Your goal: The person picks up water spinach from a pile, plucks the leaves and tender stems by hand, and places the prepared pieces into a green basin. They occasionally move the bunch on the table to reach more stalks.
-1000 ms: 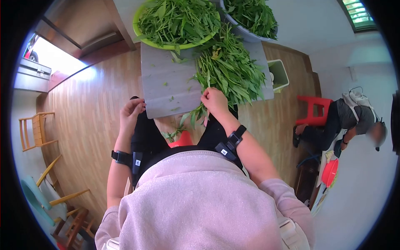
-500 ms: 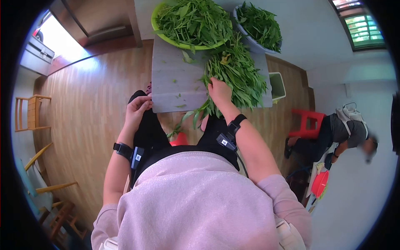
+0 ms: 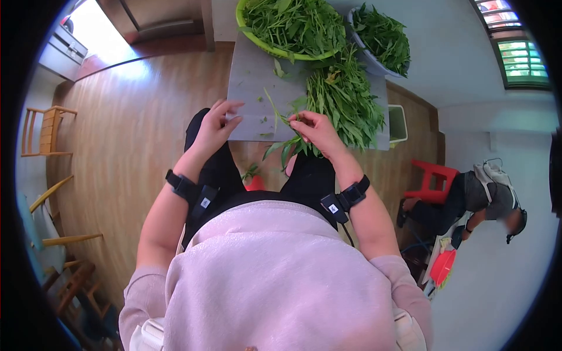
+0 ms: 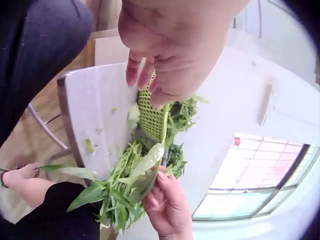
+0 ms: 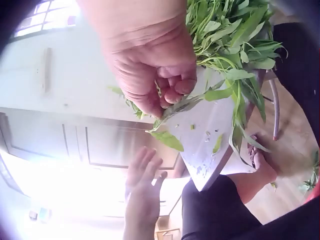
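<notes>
1. Step in hand, as I judge it: picking over one sprig (image 3: 273, 107) of greens. The right hand (image 3: 321, 133) has it in a pinch over the near part of the table (image 3: 243, 88), beside the pile (image 3: 345, 96).
2. Right fingers: thumb and fingertips are clamped together on the sprig, the other fingers curled in. A thin stem sticks out towards the left hand (image 3: 212, 131). Which of the leaves over the near edge belong to it, I cannot tell.
3. Left fingers: apart, thumb well clear of the rest, holding nothing. They are near the stem but not touching it.
4. Next move, as I judge it: working the sprig with both hands calls for the left hand to close that gap and pinch the stem, with the right grip kept steady.
5. Beyond the pile are the green basket (image 3: 257, 45) and the pale basin (image 3: 372, 60), both heaped with greens.
</notes>
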Tool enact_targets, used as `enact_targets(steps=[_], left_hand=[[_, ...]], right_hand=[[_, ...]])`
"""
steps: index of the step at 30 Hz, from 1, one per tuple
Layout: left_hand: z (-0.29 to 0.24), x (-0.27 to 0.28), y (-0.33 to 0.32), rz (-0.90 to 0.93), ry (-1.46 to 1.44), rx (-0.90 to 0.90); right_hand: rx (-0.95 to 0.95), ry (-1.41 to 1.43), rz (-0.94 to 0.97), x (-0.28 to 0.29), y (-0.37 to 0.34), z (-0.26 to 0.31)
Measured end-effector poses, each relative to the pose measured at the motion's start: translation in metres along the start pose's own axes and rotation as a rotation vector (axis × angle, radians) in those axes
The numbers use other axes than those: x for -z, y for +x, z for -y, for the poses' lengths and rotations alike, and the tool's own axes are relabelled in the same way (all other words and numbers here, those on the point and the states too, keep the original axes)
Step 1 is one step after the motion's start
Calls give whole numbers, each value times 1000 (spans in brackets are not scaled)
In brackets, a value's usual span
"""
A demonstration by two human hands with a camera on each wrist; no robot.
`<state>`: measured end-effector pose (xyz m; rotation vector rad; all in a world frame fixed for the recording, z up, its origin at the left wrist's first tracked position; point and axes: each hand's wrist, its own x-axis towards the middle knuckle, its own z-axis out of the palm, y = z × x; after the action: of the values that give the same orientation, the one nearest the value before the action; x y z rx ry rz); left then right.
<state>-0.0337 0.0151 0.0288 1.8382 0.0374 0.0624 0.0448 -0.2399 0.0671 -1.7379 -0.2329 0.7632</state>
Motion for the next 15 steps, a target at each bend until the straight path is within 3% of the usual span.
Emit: enact_targets(steps=[1,3,6,10,12,14,15], left_hand=[[-15,0,3,-3,4,7],[-36,0,8,-6,199,-307],[-35,1,12,74,375,-450],[-38,4,6,134,413,-437],[-40,6,0,201,336,-262],[-34,4,-5,172,317,-321],[-34,4,-7,217,263,-250]], right_hand=[[-2,4,7,-3,-3,2],[44,-95,60,-9,-6,6],[80,-155,100,-14,-12,8],[100,-148,121,-18,-17,4],[81,-116,119,-19,-20,6],[35,-77,117,-17,-23,8],[-12,-39,119,-17,-24,9]])
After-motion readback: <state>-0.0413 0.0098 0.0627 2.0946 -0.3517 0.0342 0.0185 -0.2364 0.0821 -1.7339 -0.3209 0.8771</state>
